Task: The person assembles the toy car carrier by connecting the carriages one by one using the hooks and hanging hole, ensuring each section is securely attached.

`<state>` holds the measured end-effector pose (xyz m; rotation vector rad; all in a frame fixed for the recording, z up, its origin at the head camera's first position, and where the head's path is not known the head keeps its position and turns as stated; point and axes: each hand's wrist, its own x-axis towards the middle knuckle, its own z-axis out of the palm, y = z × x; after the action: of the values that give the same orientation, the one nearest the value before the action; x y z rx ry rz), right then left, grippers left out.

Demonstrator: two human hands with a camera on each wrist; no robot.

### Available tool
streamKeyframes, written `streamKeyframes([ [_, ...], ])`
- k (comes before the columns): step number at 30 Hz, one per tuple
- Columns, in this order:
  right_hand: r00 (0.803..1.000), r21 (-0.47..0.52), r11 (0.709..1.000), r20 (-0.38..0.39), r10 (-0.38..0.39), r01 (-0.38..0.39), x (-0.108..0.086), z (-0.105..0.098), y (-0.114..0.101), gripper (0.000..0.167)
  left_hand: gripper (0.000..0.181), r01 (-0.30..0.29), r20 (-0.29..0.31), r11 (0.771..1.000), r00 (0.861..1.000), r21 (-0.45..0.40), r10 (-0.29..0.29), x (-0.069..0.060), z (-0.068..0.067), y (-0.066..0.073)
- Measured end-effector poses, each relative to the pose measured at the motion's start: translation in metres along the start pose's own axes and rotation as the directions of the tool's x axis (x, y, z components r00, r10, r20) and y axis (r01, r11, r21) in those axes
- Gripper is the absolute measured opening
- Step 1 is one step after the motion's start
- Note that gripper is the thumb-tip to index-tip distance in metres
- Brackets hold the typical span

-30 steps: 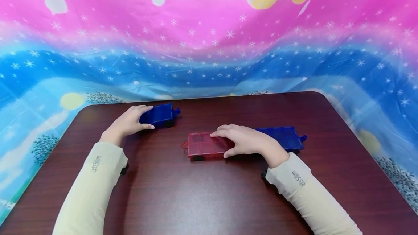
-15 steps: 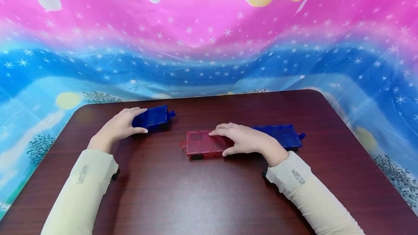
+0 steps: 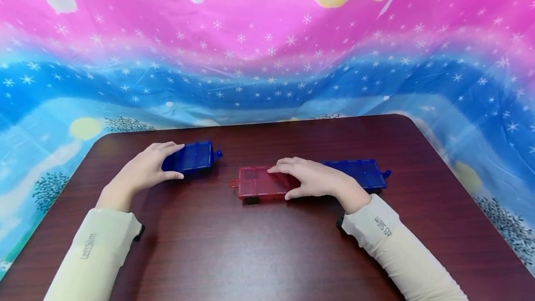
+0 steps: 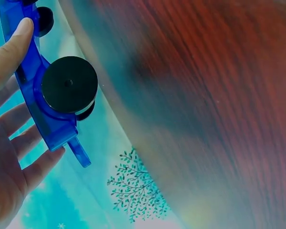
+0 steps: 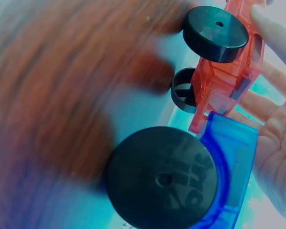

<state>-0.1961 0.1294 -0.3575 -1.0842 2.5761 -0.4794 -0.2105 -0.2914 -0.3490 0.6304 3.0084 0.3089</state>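
Observation:
A blue wheeled car base (image 3: 193, 156) is at the left of the table, its hook pointing right; my left hand (image 3: 142, 171) grips it between thumb and fingers. In the left wrist view the thumb lies along the side of the blue base (image 4: 43, 119), above a black wheel (image 4: 69, 85). A red wheeled base (image 3: 257, 182) stands near the middle with a loop at its left end. My right hand (image 3: 315, 180) grips it by its edges. Behind it on the right is a second blue base (image 3: 361, 173), adjoining the red one in the right wrist view.
The dark brown table (image 3: 251, 254) has rounded far corners. Behind it and along its sides hangs a pink and blue patterned cloth (image 3: 259, 78). Both forearms reach in from the near edge in pale sleeves (image 3: 401, 245).
My left hand has moved left and nearer with the blue base, widening the gap across to the red one. The right hand and the two bases at the right have hardly moved.

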Motion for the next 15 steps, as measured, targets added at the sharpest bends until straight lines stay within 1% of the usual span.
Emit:
streamKeyframes([
  [8, 1.0, 0.006, 1.0, -0.002, 0.006, -0.006, -0.001, 0.0, 0.0, 0.068, 0.079, 0.009, -0.002, 1.0, 1.0, 0.012, -0.009, -0.016, -0.002, 0.011],
  [15, 1.0, 0.005, 1.0, -0.005, -0.001, 0.001, -0.001, 0.0, 0.001, 0.068, 0.08, 0.007, -0.022, 1.0, 1.0, 0.022, -0.007, -0.03, -0.003, 0.017],
])
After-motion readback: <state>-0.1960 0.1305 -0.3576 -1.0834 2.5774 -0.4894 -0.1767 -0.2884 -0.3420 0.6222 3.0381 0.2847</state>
